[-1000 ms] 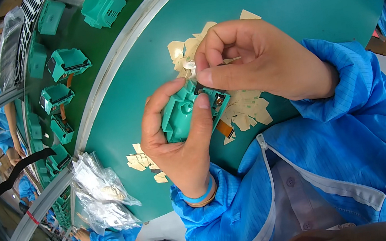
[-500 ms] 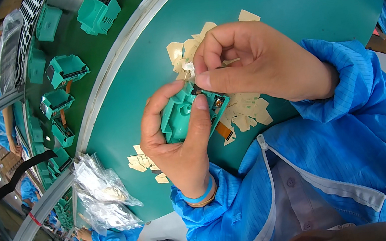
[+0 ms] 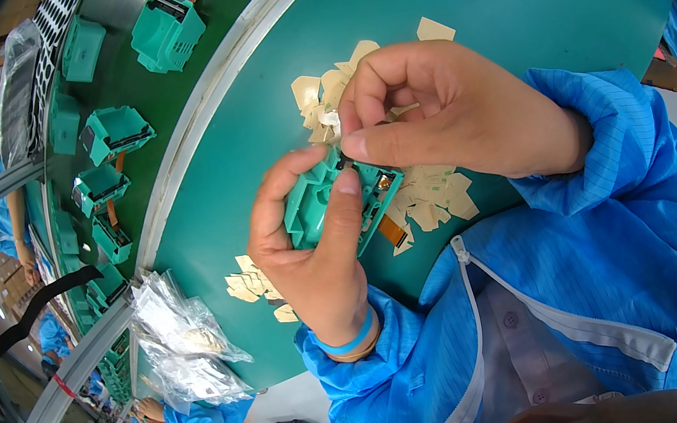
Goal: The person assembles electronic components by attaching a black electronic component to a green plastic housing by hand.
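Observation:
My left hand [image 3: 318, 279] is closed around a green plastic housing [image 3: 307, 207], with the thumb lying across its near side. The housing is tilted and carries small black and metal parts on its right side. An orange ribbon cable [image 3: 394, 234] hangs from its lower right edge. At the housing's top edge my right hand [image 3: 445, 106] is closed in a pinch, with the thumb against the curled fingers. A small dark part [image 3: 343, 160] shows by the right thumb tip. Whether the right fingers grip that part or another piece cannot be made out.
Cream die-cut stickers [image 3: 433, 195] lie beneath and behind the hands, and a smaller pile [image 3: 250, 284] is to the left. Clear plastic bags [image 3: 182, 329] rest at the table's left edge. Past a metal rail [image 3: 174, 148], several green housings [image 3: 115, 132] sit on a green belt. Other people in blue work beyond.
The housing in my left hand has tilted a little and shifted slightly right. My right hand has barely moved. The housings beyond the rail have drifted slightly, the far ones toward the lower left.

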`<state>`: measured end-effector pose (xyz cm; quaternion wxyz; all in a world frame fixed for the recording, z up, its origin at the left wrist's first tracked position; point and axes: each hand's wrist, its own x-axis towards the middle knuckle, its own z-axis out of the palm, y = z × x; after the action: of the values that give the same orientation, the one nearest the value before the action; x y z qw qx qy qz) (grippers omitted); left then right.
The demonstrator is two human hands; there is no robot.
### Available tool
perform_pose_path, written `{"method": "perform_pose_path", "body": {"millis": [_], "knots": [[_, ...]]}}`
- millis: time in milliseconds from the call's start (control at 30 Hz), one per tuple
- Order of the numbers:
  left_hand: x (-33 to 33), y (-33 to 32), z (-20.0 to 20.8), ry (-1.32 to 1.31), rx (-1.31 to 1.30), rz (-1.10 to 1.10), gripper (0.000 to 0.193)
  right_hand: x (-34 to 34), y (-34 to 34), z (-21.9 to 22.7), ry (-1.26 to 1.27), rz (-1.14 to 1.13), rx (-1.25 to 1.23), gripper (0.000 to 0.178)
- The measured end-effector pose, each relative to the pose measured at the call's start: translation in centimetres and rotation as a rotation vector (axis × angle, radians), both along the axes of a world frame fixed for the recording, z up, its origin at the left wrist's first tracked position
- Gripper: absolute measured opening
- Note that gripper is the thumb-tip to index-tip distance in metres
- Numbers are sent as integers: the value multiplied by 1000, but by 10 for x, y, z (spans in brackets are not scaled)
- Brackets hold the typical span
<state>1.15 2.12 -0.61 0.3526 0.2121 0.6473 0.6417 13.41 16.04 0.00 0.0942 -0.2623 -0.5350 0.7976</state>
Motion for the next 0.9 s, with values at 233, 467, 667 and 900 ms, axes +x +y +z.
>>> {"method": "perform_pose_path", "body": {"millis": [233, 467, 667, 900], "knots": [[0, 4, 6, -68, 64, -28, 30, 0, -1, -9, 90, -108, 140, 25], [1, 2, 2, -43, 46, -16, 29, 8, 10, 2, 115, -58, 111, 27], [-7, -2, -7, -10, 310, -123, 34, 19, 18, 15, 159, 104, -65, 14], [-7, 4, -14, -41, 442, -294, 33, 35, 24, 25, 149, 148, -32, 16]]}}
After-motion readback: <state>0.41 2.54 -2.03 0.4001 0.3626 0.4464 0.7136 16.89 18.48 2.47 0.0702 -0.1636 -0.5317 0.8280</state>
